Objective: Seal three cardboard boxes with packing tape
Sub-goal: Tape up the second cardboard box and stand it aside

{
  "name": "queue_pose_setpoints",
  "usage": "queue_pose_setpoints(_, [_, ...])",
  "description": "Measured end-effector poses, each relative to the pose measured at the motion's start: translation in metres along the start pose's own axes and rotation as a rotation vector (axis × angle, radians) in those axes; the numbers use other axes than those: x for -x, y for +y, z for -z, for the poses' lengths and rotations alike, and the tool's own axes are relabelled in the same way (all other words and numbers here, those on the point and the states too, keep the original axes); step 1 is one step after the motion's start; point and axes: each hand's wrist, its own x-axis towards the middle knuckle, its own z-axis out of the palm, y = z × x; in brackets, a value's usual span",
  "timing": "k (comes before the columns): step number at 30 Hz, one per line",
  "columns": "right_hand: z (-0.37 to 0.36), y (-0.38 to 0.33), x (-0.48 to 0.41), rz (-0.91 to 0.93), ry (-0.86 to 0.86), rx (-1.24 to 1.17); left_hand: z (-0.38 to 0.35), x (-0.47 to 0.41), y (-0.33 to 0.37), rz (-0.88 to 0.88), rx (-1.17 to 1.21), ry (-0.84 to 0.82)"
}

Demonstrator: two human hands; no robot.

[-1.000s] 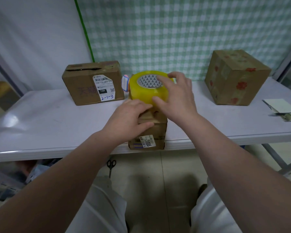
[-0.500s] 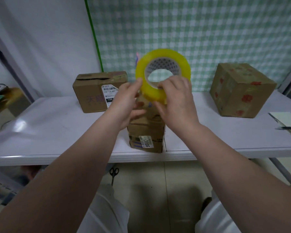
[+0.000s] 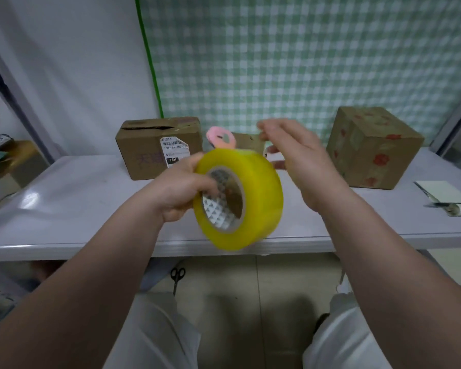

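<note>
progress: 0/3 boxes visibly taped, I think | left hand (image 3: 183, 189) gripping tape roll (image 3: 240, 199) on edge above table (image 3: 64, 209) front | right hand (image 3: 301, 161) spread, empty | boxes: left box (image 3: 157, 147) flap gaping, middle box (image 3: 246, 142) mostly hidden, right box (image 3: 373, 147) closed | next: find tape end

Bare table (image 3: 72, 198) lies open to my left, with the labelled box (image 3: 157, 147) standing at its back. The flowered box (image 3: 373, 147) and folded paper (image 3: 447, 198) crowd the right, and a small box (image 3: 246, 141) sits behind my tape roll (image 3: 253, 198)
</note>
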Motion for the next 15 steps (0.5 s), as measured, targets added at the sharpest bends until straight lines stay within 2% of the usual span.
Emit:
queue_pose_setpoints(1, [0.002,-0.002,0.0,-0.099,-0.144,-0.017,-0.002,0.002,-0.002,0.004,-0.017,-0.065])
queue_pose_setpoints(3, [0.003,-0.002,0.003,-0.15,-0.396,-0.003,-0.007,0.006,-0.007,0.025,-0.037,-0.159])
queue_pose_setpoints(5, [0.001,0.002,0.008,-0.143,-0.497,-0.042,-0.013,0.008,-0.013,0.035,0.002,-0.222])
queue_pose_setpoints(8, [-0.004,0.009,0.013,-0.173,-0.418,-0.132,-0.021,0.009,-0.028,0.028,0.094,-0.244])
queue_pose_setpoints(12, [-0.01,0.017,0.011,-0.245,-0.278,-0.189,-0.031,0.011,-0.038,0.084,0.185,-0.1])
queue_pose_setpoints(15, [-0.011,0.022,0.008,-0.296,-0.194,-0.199,-0.04,0.018,-0.044,0.035,0.187,0.011])
